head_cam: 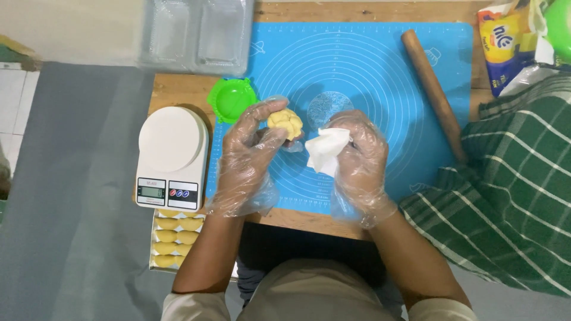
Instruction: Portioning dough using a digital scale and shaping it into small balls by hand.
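My left hand [250,157], in a clear plastic glove, holds a small yellow piece of shaped dough [285,122] between thumb and fingers above the blue silicone baking mat [369,71]. My right hand [360,160], also gloved, grips a crumpled white sheet of paper [326,150] just right of the dough. Both hands hover over the mat's near half. A faint round floury mark [330,107] lies on the mat behind them.
A green round dough press [231,98] and a white kitchen scale [171,157] sit left of the mat. A tray of yellow dough pieces [175,238] is below the scale. A wooden rolling pin [433,89], food packets [502,44], a green striped cloth [511,196] and clear plastic containers [199,32] surround them.
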